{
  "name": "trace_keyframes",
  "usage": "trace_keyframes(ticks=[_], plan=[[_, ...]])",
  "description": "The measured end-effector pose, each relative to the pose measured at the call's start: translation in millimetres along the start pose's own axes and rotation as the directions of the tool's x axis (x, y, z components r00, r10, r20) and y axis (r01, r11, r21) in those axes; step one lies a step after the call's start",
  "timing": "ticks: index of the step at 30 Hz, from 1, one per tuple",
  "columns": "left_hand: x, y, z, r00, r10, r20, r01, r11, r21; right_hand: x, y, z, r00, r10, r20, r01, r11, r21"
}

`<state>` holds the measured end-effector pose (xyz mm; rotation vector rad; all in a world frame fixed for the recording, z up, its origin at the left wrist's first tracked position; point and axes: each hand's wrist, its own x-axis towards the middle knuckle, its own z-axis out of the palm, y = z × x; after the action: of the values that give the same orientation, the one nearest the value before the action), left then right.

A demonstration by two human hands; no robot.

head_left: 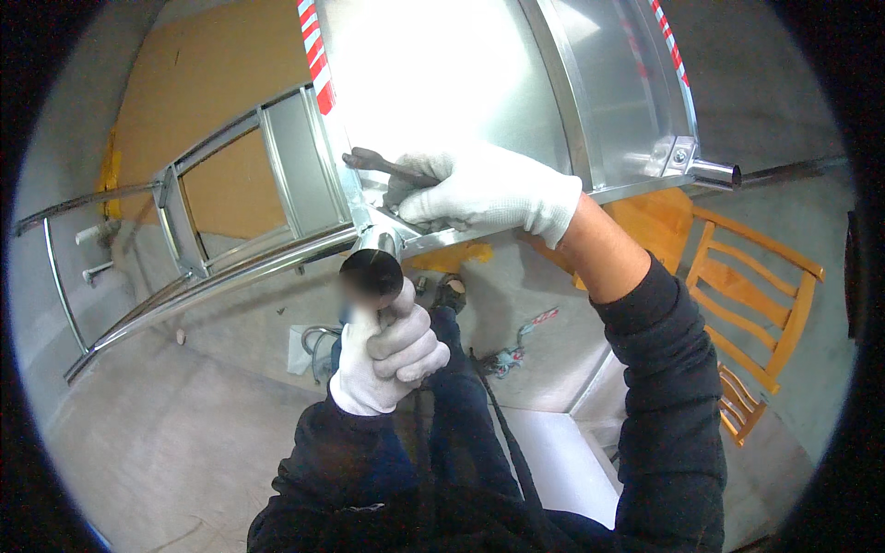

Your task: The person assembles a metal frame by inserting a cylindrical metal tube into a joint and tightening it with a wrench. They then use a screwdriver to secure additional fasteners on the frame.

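Both of my hands wear white work gloves. My right hand point(479, 189) is closed around a dark metal wrench point(401, 170), whose knobbed end sticks out leftward over the corner of a shiny metal platform point(452, 83). Below that corner, a steel tube point(376, 241) points toward me with a dark, round end. My left hand point(392, 359) is just under the tube's end, fingers curled in. Whatever lies within those fingers is hidden, and a blur covers the spot between the hand and the tube.
A steel frame with rails and crossbars point(263, 247) extends left from the platform. Red-and-white striped tape point(316, 60) edges the platform. A wooden chair point(751, 295) is at the right, and a coloured rope bundle point(505, 361) lies on the floor. A white panel point(558, 461) is near my legs.
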<state>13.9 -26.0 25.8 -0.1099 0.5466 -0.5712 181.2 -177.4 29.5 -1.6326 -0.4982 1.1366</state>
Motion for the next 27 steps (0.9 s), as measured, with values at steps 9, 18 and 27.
trace_keyframes(ticks=[9,18,27], plan=[[0,-1,7,0.996,0.0,-0.089,0.001,1.0,0.003,5,10,-1,0.996,-0.057,-0.068,0.053,0.997,-0.064],[2,-1,7,0.997,-0.007,-0.079,0.009,1.0,0.013,5,4,0,0.995,0.095,-0.042,-0.099,0.991,-0.09],[1,0,6,0.995,0.017,-0.094,-0.01,0.997,0.077,2,5,-4,0.999,-0.04,0.008,0.041,0.991,-0.125]])
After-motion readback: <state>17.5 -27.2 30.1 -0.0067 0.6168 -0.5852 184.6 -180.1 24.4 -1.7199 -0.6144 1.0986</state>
